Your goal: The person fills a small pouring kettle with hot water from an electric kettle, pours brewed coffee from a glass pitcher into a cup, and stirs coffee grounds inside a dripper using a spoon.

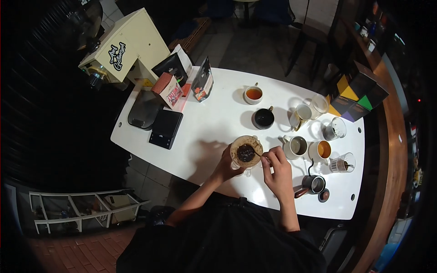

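Observation:
My left hand (225,166) is wrapped round the side of a coffee dripper (233,160). A brown paper filter (256,144) lines the dripper, with wet dark coffee grounds (246,154) at its bottom. From the right, my right hand (278,174) pinches a thin spoon (258,155), whose far end reaches into the filter over the grounds. A clear glass part with a handle (248,172) shows below the dripper; the rest of it is hidden. To the right of my right hand is a gooseneck kettle (314,184) with a dark handle.
On the white table (214,113) stand a black cup (263,118), a cup of amber drink (253,94), several more cups and glasses, and a round brown lid (323,195). A black scale (166,128), coffee bags (203,79) and a cream grinder (125,48) stand left; a dark box (359,93) stands right.

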The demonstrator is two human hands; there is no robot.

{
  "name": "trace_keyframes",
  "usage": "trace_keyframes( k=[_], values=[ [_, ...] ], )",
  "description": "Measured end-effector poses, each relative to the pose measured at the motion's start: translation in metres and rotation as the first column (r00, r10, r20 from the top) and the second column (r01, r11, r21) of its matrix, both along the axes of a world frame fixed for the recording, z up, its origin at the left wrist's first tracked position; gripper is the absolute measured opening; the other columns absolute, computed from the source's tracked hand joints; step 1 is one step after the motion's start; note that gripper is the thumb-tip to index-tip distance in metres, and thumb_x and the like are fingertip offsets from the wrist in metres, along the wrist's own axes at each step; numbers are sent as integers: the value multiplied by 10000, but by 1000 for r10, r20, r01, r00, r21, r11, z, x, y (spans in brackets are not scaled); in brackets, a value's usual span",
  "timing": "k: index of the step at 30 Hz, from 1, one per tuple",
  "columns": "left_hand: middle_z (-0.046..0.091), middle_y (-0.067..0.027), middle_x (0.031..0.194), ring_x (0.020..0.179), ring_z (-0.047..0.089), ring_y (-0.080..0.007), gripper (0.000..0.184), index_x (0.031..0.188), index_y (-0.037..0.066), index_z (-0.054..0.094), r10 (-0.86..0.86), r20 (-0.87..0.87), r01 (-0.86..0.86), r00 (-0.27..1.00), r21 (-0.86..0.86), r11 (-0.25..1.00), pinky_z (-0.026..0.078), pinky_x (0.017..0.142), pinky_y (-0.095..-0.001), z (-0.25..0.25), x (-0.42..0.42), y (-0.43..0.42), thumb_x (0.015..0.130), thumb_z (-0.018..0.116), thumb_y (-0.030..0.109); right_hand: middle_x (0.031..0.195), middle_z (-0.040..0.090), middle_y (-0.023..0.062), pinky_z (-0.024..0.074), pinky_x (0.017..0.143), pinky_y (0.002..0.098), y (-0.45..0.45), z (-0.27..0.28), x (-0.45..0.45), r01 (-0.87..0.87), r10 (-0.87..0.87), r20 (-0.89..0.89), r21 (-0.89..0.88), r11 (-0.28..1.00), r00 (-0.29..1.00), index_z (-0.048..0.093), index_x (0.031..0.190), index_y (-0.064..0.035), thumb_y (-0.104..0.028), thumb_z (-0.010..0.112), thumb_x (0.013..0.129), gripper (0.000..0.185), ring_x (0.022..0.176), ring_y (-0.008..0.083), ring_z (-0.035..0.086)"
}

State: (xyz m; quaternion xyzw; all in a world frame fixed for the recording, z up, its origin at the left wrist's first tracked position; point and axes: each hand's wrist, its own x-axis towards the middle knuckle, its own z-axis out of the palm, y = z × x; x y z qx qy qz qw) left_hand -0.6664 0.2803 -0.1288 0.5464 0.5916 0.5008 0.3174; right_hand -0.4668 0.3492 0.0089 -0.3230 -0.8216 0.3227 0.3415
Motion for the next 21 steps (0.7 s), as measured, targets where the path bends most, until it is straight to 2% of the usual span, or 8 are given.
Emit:
trace_keyframes(
  k=[6, 8, 12, 14, 16, 17, 20, 21],
  values=[
    [570, -181, 1363, 1277, 551, -368, 812, 1422, 13, 486, 51, -47, -45, 998, 130, 990, 425, 1104, -479, 12, 3, 1, 718, 822, 239, 961, 566, 140, 525, 672, 385, 0, 14, 0, 2, -8, 57, 97, 995, 998, 649, 949, 22, 4, 665, 919, 38, 756, 308, 645],
    [574, -183, 1353, 1265, 561, -362, 814, 1419, 8, 478, 29, -1, -29, 1000, 111, 993, 439, 1095, -477, 14, 6, 1, 712, 826, 213, 962, 565, 142, 515, 686, 401, -4, 11, 1, 35, -37, 79, 23, 999, 996, 650, 946, 12, -5, 670, 918, 39, 767, 320, 636],
    [571, -182, 1346, 1278, 551, -360, 816, 1417, 8, 471, 48, -28, -45, 998, 85, 995, 434, 1102, -458, 1, 2, -1, 718, 823, 238, 970, 566, 143, 498, 673, 389, -7, 6, 2, 54, -59, 99, 57, 997, 993, 641, 959, 4, -22, 666, 928, 47, 768, 317, 626],
    [563, -184, 1355, 1281, 547, -361, 825, 1426, 9, 468, 28, 20, -30, 999, 74, 997, 433, 1100, -455, 2, 1, -1, 725, 821, 265, 962, 557, 143, 493, 665, 383, -10, 3, 1, 44, -47, 122, 26, 999, 991, 630, 962, 12, -28, 653, 942, 50, 753, 298, 618],
    [554, -182, 1365, 1289, 538, -359, 842, 1437, 11, 462, 0, 48, -4, 999, 71, 997, 418, 1109, -461, -4, -1, 2, 733, 821, 301, 940, 543, 140, 479, 649, 374, -10, -5, -3, 15, -16, -8, -80, 997, 1000, 610, 946, 25, -23, 639, 951, 57, 725, 281, 584],
    [552, -182, 1367, 1293, 533, -360, 848, 1440, 10, 461, 12, 0, -12, 1000, 69, 998, 408, 1117, -464, -7, -2, 1, 734, 823, 312, 898, 552, 143, 484, 600, 396, -9, -6, -5, 20, -22, -50, -48, 999, 998, 603, 937, 0, -38, 645, 947, 57, 661, 308, 601],
    [547, -181, 1373, 1304, 517, -367, 856, 1439, 8, 464, 39, -25, -39, 999, 34, 999, 386, 1133, -473, -6, 1, -3, 739, 824, 345, 881, 531, 146, 471, 613, 372, -8, -12, -5, 51, -66, -71, -189, 981, 995, 586, 926, 22, -31, 621, 959, 72, 666, 295, 570],
    [540, -184, 1378, 1302, 516, -371, 836, 1431, 10, 474, 50, -48, -48, 998, 53, 997, 393, 1125, -473, -7, 1, -2, 740, 831, 318, 841, 504, 136, 444, 605, 341, -8, -13, -7, 67, -93, -113, -213, 975, 989, 566, 908, 34, -41, 595, 978, 108, 664, 256, 538]
  ],
)
